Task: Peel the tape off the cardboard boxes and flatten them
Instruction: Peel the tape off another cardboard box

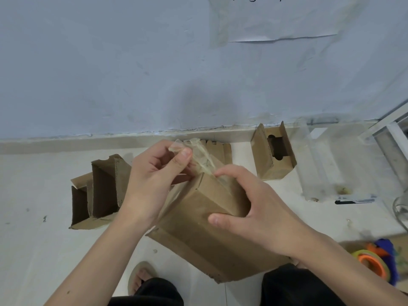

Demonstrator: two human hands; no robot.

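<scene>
Tape [199, 156] sits pinched between my left hand [154, 177] thumb and fingers, trailing from the box [198, 228] top (clear, crumpled). My right hand [254, 208] grips the box, thumb on its near face, fingers curled over the top.

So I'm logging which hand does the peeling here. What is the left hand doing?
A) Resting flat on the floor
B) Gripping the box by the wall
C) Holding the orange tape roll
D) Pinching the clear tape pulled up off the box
D: the left hand pinches the crumpled clear tape lifted from the top of the box, while the right hand grips that box.
</scene>
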